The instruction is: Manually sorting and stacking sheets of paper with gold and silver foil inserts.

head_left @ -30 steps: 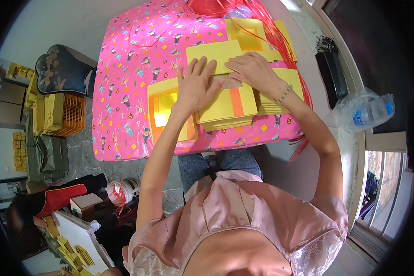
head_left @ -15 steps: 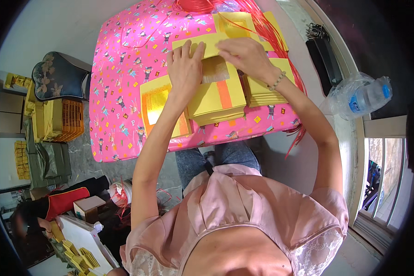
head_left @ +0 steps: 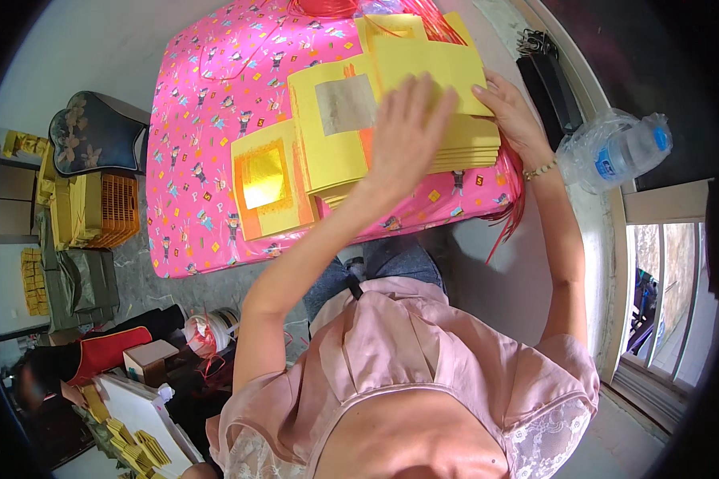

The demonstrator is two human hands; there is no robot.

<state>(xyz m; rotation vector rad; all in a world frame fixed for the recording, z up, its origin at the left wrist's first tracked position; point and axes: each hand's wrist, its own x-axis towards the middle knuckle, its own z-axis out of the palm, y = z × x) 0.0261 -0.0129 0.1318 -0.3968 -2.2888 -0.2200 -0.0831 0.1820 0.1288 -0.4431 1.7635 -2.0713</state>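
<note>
A yellow paper sheet [head_left: 435, 68] lies like an opened leaf to the right of a stack of yellow paper [head_left: 327, 164]. The stack's top has a grey-silver square [head_left: 346, 105] and an orange stripe. My left hand [head_left: 407, 132] rests on the sheet near where it meets the stack, fingers stretched out and slightly blurred. At the sheet's right edge, my right hand [head_left: 518, 116] holds it between thumb and fingers. Beneath the sheet, another yellow pile [head_left: 467, 148] shows its layered edges. Left of the stack lies yellow paper with a shiny gold square [head_left: 265, 177].
A pink patterned cloth [head_left: 192, 160] covers the table. Red strands [head_left: 435, 24] lie at the far side. A plastic bottle in a clear bag [head_left: 619, 156] stands right of the table. Left are a chair [head_left: 92, 132] and an orange crate [head_left: 120, 209]; someone sits at lower left.
The yellow sheet has swung to the right, uncovering the silver square. My left hand has shifted right onto the sheet; my right hand has moved right to its outer edge.
</note>
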